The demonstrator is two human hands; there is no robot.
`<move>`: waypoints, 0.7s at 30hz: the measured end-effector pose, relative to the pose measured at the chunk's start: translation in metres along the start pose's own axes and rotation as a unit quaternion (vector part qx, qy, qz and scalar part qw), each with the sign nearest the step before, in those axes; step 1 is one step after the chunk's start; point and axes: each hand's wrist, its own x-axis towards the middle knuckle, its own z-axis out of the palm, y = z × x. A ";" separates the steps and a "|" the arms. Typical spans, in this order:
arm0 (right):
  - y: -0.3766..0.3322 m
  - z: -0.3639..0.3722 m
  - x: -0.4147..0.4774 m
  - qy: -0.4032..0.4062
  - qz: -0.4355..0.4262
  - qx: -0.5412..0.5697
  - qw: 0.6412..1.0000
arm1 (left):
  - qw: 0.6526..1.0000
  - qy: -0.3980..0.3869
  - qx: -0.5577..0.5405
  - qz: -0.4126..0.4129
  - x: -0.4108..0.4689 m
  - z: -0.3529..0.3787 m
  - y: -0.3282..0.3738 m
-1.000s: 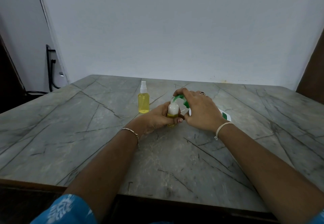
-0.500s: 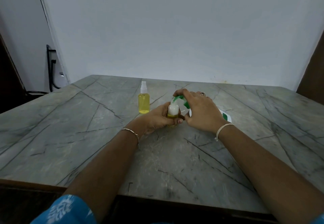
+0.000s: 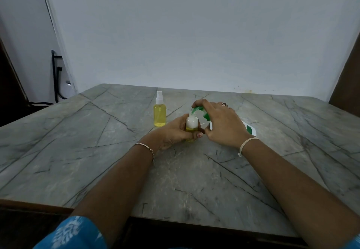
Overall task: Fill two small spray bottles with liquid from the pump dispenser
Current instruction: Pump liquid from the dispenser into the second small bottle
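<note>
The fingers (image 3: 198, 134) of the left hand (image 3: 174, 131) are curled round a small spray bottle (image 3: 191, 121), thumb on its far-left side and fingertips wrapping the near side, one painted nail showing. The bottle stands upright near the middle of the table (image 3: 78, 151), its top open; the upper part looks white and the lower part yellow.

The right hand (image 3: 223, 125) grasps the pump dispenser (image 3: 251, 129) from above, its fingers bent over the green pump head (image 3: 199, 110), whose spout ends right at the bottle's mouth. Only a bit of the dispenser's white body with a green patch shows, past the right edge of the hand (whether it stands straight or leans cannot be told).

Just left of the hands and a little farther away, a second spray bottle (image 3: 159, 113) stands upright and apart from them, full of yellow liquid, with its white sprayer top on.

A thin bracelet (image 3: 146, 147) circles the left wrist, a pale thread band (image 3: 247, 143) the right, and a ring (image 3: 224, 104) sits on a right finger. A blue patterned sleeve (image 3: 72, 233) shows at the near left edge. The table is grey stone with dark veins; behind it is a pale wall (image 3: 194, 34), and a black cable (image 3: 56, 77) hangs at the far left.
</note>
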 end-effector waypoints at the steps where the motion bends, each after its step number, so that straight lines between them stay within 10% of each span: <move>1: 0.000 0.000 0.000 -0.001 0.000 0.002 1.000 | 1.000 -0.001 0.000 -0.001 0.000 0.000 0.000; 21: -0.002 -0.002 0.003 -0.010 -0.003 0.032 0.999 | 1.000 -0.006 -0.004 0.004 -0.004 0.002 0.004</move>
